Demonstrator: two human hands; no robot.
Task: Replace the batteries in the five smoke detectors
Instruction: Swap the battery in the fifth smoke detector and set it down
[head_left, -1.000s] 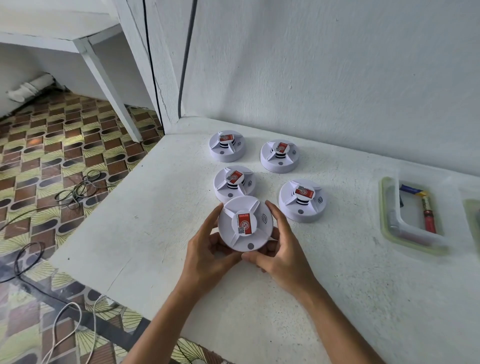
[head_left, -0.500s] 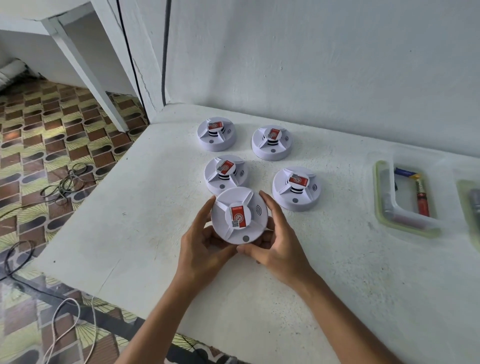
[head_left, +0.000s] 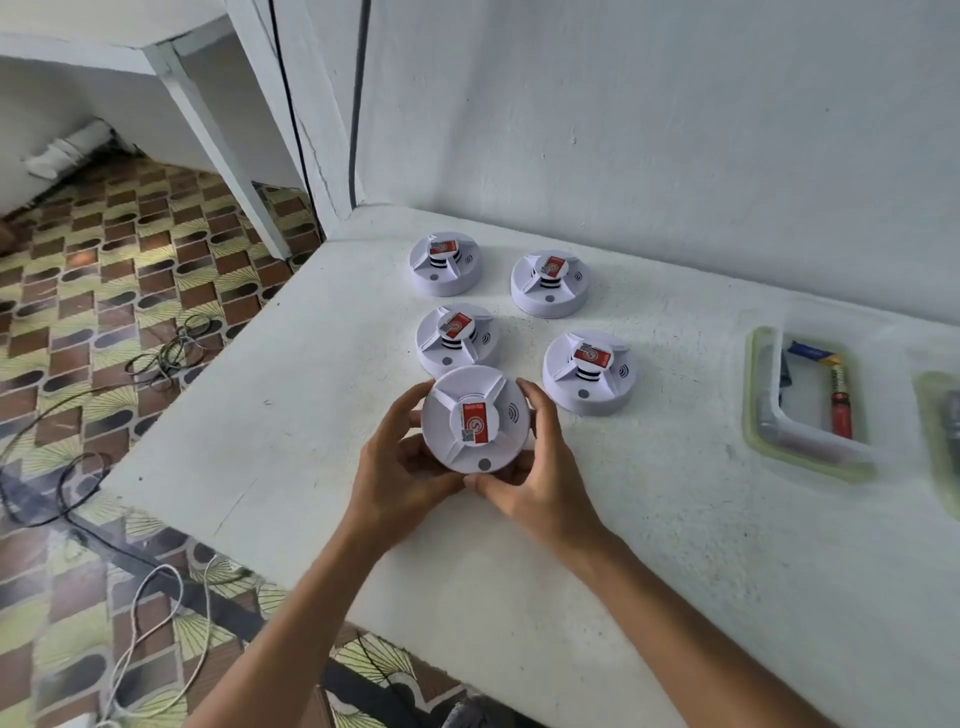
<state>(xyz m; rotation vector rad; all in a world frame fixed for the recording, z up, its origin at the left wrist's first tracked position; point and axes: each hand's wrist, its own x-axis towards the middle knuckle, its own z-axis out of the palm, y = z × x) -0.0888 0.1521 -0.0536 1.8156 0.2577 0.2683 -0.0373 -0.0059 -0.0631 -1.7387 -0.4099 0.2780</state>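
A round white smoke detector (head_left: 475, 418) with a red label on its centre is lifted a little above the white table (head_left: 675, 519). My left hand (head_left: 397, 462) grips its left rim and my right hand (head_left: 524, 467) grips its right rim, thumbs near its front edge. Several more white smoke detectors stand on the table behind it: one (head_left: 457, 338) just beyond, one (head_left: 589, 371) to the right, and two at the back (head_left: 444, 262) (head_left: 550, 283). A clear tray (head_left: 810, 400) on the right holds batteries (head_left: 840, 410).
A second tray (head_left: 940, 441) is cut off by the right edge. The white wall (head_left: 675, 130) stands close behind the table. The table's left edge drops to a patterned floor (head_left: 104, 312) strewn with cables (head_left: 166, 353). A slanted white shelf support (head_left: 218, 150) stands at the left.
Both hands have kept their hold on the detector and it stays at about the same spot; the camera has shifted a little.
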